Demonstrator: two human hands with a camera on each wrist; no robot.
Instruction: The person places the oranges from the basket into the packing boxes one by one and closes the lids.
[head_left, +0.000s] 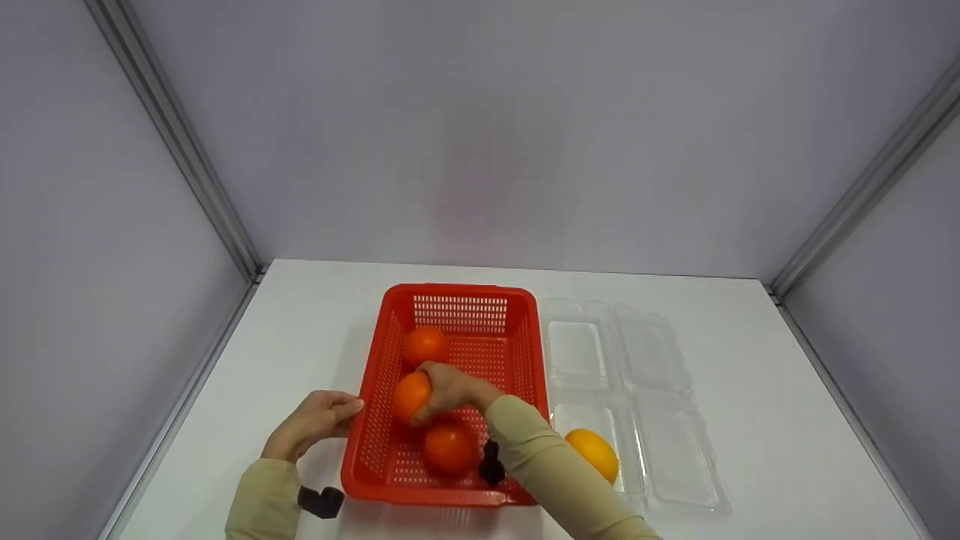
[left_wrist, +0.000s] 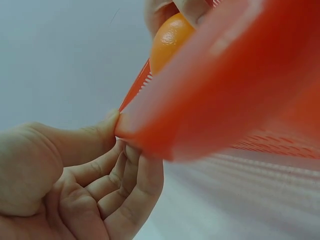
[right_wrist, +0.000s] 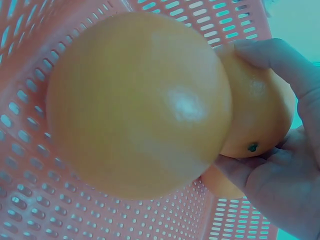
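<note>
- Resting in the right hand (head_left: 448,391), one orange (head_left: 409,397) is within the red basket (head_left: 442,495), toward its left wall; whether it touches the basket floor cannot be told.
- The right thumb and fingers are parted by the fruit's width and curve round opposite sides, a grasp that seems suited to a smooth, round thing that could roll.
- The right wrist view shows a green stem spot on the held fruit, left uncovered by the fingers.
- Just around it in the basket are a far orange (head_left: 426,346) and a near orange (head_left: 451,448); the slotted walls probably keep them from rolling off.
- The left hand (head_left: 315,420) pinches the basket's left rim, thumb above and fingers bent beneath, nearly closed on the thin edge, likely to steady it.
- Right of the basket lies a clear plastic tray (head_left: 576,349), with a yellower orange (head_left: 592,454) at its near end, partly hidden by the right sleeve (head_left: 555,465).
- Beside that tray is another clear plastic piece (head_left: 679,454), flat on the white table (head_left: 810,420).
</note>
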